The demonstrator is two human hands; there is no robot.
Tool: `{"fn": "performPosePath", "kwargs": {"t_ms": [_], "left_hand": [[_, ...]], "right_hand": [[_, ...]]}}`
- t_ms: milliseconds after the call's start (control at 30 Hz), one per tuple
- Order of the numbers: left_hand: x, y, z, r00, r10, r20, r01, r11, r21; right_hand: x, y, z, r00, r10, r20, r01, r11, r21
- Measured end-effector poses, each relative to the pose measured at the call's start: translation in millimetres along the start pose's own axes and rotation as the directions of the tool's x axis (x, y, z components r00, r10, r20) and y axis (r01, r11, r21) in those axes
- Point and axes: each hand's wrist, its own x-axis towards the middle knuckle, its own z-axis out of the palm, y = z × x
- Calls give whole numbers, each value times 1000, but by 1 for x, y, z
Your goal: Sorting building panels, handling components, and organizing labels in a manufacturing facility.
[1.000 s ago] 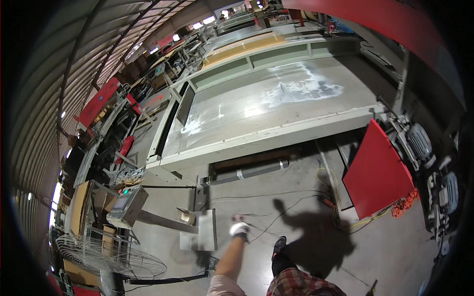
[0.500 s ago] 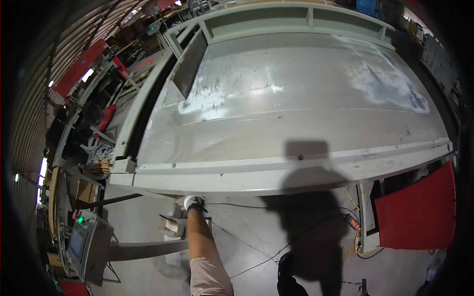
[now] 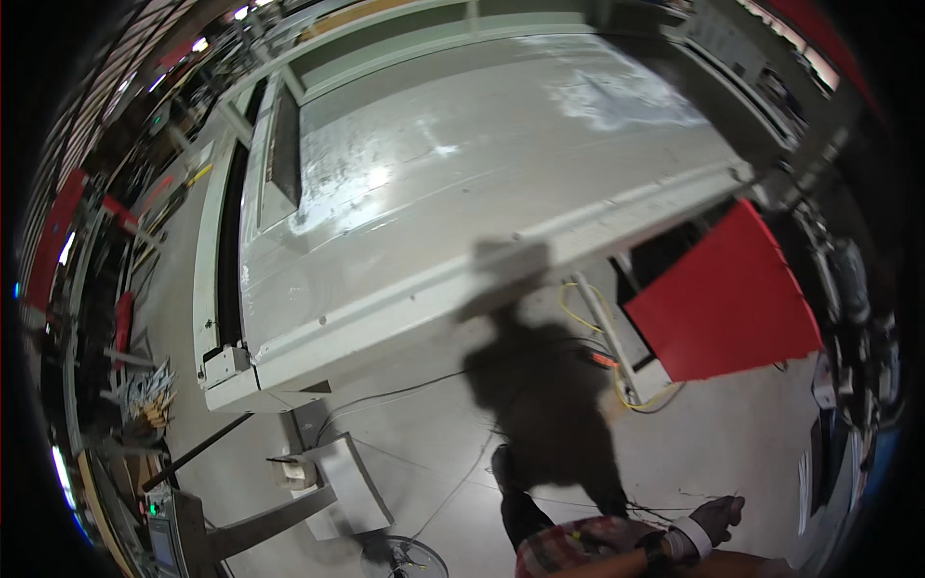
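My left hand point(image 3: 715, 520), in a grey glove with a white cuff, is at the lower right, crossed in front of my body. A dark band point(image 3: 656, 553) circles that wrist. Its fingers look curled in, and nothing shows between them. It touches neither the machine table nor any other thing that I can make out. Below it a bare forearm point(image 3: 737, 566) shows at the lower edge, seemingly my right; its hand is out of sight. Across the upper middle stretches the large pale metal machine table point(image 3: 424, 231), its surface marked with whitish patches.
A red panel point(image 3: 727, 294) hangs under the table's right end, beside a yellow cable point(image 3: 581, 320). At lower left are a control box point(image 3: 178, 530) on an arm and a white box-shaped base point(image 3: 352, 486). A round fan-like thing point(image 3: 409, 557) stands near the lower edge. Dark cables cross the floor.
My left hand has left the table's front edge and swung to the lower right. The view has turned and shifted right; the red panel and my plaid shirt now show more.
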Motion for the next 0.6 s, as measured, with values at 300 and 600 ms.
{"fn": "performPosePath", "kwargs": {"t_ms": [300, 600], "left_hand": [[-108, -181, 253, 789, -193, 584, 574, 573, -585], [-349, -171, 403, 532, -644, 550, 761, 648, 22]], "right_hand": [[-196, -120, 93, 209, 687, -696, -91, 723, 685], [-534, -101, 416, -292, 918, -267, 279, 349, 895]]}}
